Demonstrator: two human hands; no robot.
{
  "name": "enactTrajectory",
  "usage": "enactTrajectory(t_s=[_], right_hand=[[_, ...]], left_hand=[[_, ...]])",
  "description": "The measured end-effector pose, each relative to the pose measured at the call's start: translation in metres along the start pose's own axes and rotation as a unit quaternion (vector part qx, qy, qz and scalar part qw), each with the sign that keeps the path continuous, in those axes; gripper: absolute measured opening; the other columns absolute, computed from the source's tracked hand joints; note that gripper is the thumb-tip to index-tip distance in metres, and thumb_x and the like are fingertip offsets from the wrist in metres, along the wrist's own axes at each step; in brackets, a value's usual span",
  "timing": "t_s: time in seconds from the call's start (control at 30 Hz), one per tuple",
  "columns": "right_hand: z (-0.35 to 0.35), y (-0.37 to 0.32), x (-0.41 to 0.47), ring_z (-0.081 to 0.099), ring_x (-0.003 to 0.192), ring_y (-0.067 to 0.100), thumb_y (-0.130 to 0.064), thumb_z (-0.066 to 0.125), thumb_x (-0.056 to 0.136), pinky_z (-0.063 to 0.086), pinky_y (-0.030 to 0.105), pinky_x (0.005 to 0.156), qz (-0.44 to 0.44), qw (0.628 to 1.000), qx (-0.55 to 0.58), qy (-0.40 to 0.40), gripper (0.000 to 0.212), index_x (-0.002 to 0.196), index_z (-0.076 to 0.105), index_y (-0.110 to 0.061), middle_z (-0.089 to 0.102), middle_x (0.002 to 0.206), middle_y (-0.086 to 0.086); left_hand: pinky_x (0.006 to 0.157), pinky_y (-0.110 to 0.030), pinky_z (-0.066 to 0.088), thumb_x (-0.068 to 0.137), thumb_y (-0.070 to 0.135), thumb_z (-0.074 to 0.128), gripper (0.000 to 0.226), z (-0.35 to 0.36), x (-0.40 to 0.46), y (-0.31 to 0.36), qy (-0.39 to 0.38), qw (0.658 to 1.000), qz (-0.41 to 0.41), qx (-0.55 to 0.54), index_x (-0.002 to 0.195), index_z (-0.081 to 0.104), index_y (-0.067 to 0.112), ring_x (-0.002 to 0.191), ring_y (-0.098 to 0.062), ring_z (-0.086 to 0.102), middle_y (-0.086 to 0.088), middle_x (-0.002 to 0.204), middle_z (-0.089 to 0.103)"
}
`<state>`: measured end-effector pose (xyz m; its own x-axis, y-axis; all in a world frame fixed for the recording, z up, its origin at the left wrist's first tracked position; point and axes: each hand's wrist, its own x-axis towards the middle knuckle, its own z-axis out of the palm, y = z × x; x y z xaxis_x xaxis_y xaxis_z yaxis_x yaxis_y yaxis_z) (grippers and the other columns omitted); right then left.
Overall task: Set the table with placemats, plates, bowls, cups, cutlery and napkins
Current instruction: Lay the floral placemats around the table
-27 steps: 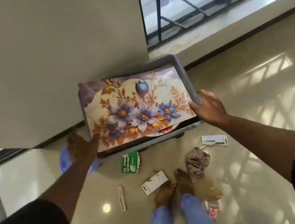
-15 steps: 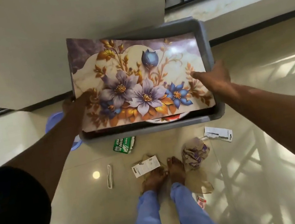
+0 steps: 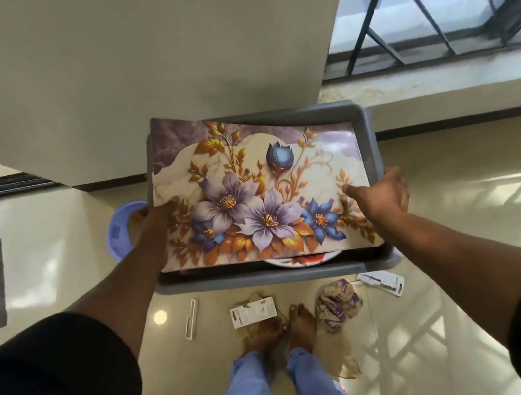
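I carry a grey plastic tub [image 3: 266,280] level in front of me, above the floor. A floral placemat [image 3: 248,178] with purple and blue flowers lies across its top and hides most of what is inside. Under the mat's near edge peeks the rim of a white plate [image 3: 301,260] with red on it. My left hand [image 3: 149,225] grips the tub's left side, thumb on the mat's edge. My right hand [image 3: 383,198] grips the right rim, thumb touching the mat.
A beige wall [image 3: 158,58] rises just behind the tub, with a barred window [image 3: 427,4] to the right. On the glossy floor by my bare feet [image 3: 282,329] lie a blue basin [image 3: 118,229], a packaging card [image 3: 253,311], crumpled paper [image 3: 338,302] and a white strip [image 3: 191,319].
The tub with the placemat has risen toward me and fills more of the view. Both hands keep their hold on its sides.
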<state>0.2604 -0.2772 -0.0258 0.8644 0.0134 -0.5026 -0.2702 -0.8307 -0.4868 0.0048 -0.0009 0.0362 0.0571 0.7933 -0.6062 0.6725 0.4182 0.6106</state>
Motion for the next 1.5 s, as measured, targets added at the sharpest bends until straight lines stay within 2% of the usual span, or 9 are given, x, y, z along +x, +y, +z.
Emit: enactTrajectory(t_s=[0.17, 0.57, 0.67, 0.8, 0.93, 1.03, 1.2, 1.4, 1.5], right_hand=[[-0.010, -0.039, -0.046, 0.054, 0.121, 0.037, -0.053, 0.089, 0.069, 0.051, 0.051, 0.098, -0.046, 0.998, -0.044, 0.000, 0.092, 0.134, 0.042, -0.010, 0.053, 0.132, 0.015], [0.016, -0.151, -0.196, 0.067, 0.087, 0.025, -0.052, 0.084, 0.078, 0.054, 0.033, 0.065, -0.213, 0.959, -0.150, -0.114, 0.057, 0.107, 0.058, -0.009, 0.062, 0.091, 0.004], [0.054, -0.168, -0.235, 0.070, 0.074, 0.024, -0.065, 0.078, 0.065, 0.063, 0.044, 0.069, -0.253, 0.941, -0.173, -0.146, 0.059, 0.094, 0.064, -0.016, 0.069, 0.085, 0.007], [0.110, -0.188, -0.312, 0.065, 0.104, 0.037, -0.070, 0.082, 0.058, 0.057, 0.049, 0.090, -0.315, 0.912, -0.201, -0.168, 0.091, 0.121, 0.055, -0.009, 0.063, 0.116, 0.017], [0.145, -0.201, -0.429, 0.057, 0.118, 0.043, -0.040, 0.090, 0.075, 0.050, 0.046, 0.091, -0.386, 0.876, -0.194, -0.213, 0.083, 0.131, 0.047, 0.002, 0.055, 0.131, 0.026], [0.175, -0.200, -0.482, 0.055, 0.121, 0.046, -0.036, 0.090, 0.076, 0.048, 0.048, 0.094, -0.402, 0.864, -0.210, -0.217, 0.080, 0.131, 0.048, 0.005, 0.054, 0.133, 0.029], [0.226, -0.174, -0.618, 0.054, 0.123, 0.044, -0.040, 0.087, 0.079, 0.049, 0.051, 0.099, -0.496, 0.795, -0.237, -0.256, 0.081, 0.134, 0.045, 0.001, 0.052, 0.135, 0.026], [0.268, -0.135, -0.759, 0.058, 0.114, 0.038, -0.054, 0.080, 0.081, 0.052, 0.049, 0.096, -0.567, 0.728, -0.269, -0.277, 0.073, 0.126, 0.050, -0.005, 0.056, 0.128, 0.020], [0.284, -0.112, -0.818, 0.061, 0.111, 0.036, -0.056, 0.078, 0.081, 0.053, 0.048, 0.095, -0.609, 0.682, -0.280, -0.292, 0.068, 0.122, 0.052, -0.008, 0.059, 0.124, 0.017]], left_hand=[[0.096, -0.043, 0.054, 0.080, 0.050, 0.076, 0.050, -0.047, -0.017, -0.022, 0.077, 0.992, -0.060, -0.074, 0.118, 0.065, 0.020, 0.103, -0.026, 0.067, -0.005, 0.113, 0.071], [0.087, -0.050, 0.062, 0.054, 0.067, 0.078, 0.084, -0.222, -0.095, -0.120, 0.206, 0.952, -0.099, -0.203, 0.117, 0.065, 0.013, 0.093, -0.028, 0.073, -0.007, 0.106, 0.074], [0.089, -0.049, 0.061, 0.064, 0.060, 0.081, 0.074, -0.271, -0.118, -0.152, 0.248, 0.933, -0.124, -0.231, 0.118, 0.065, 0.011, 0.095, -0.028, 0.072, -0.008, 0.107, 0.073], [0.093, -0.053, 0.058, 0.062, 0.061, 0.080, 0.076, -0.337, -0.148, -0.218, 0.311, 0.897, -0.162, -0.268, 0.119, 0.067, 0.012, 0.100, -0.031, 0.069, -0.009, 0.111, 0.072], [0.088, -0.050, 0.060, 0.044, 0.069, 0.069, 0.091, -0.404, -0.184, -0.292, 0.366, 0.855, -0.207, -0.302, 0.119, 0.067, 0.018, 0.094, -0.028, 0.071, -0.006, 0.106, 0.072], [0.086, -0.044, 0.057, 0.065, 0.064, 0.075, 0.069, -0.435, -0.214, -0.322, 0.390, 0.839, -0.242, -0.292, 0.114, 0.066, 0.016, 0.090, -0.027, 0.068, -0.007, 0.104, 0.069], [0.092, -0.052, 0.056, 0.078, 0.062, 0.071, 0.069, -0.508, -0.283, -0.417, 0.466, 0.769, -0.328, -0.291, 0.125, 0.068, 0.011, 0.103, -0.036, 0.064, -0.015, 0.119, 0.064], [0.085, -0.050, 0.055, 0.084, 0.068, 0.064, 0.060, -0.521, -0.374, -0.497, 0.543, 0.672, -0.403, -0.303, 0.104, 0.062, 0.011, 0.084, -0.032, 0.059, -0.008, 0.088, 0.056], [0.082, -0.047, 0.054, 0.080, 0.071, 0.063, 0.069, -0.510, -0.411, -0.533, 0.566, 0.610, -0.429, -0.351, 0.107, 0.066, 0.008, 0.089, -0.033, 0.061, -0.012, 0.099, 0.061]])
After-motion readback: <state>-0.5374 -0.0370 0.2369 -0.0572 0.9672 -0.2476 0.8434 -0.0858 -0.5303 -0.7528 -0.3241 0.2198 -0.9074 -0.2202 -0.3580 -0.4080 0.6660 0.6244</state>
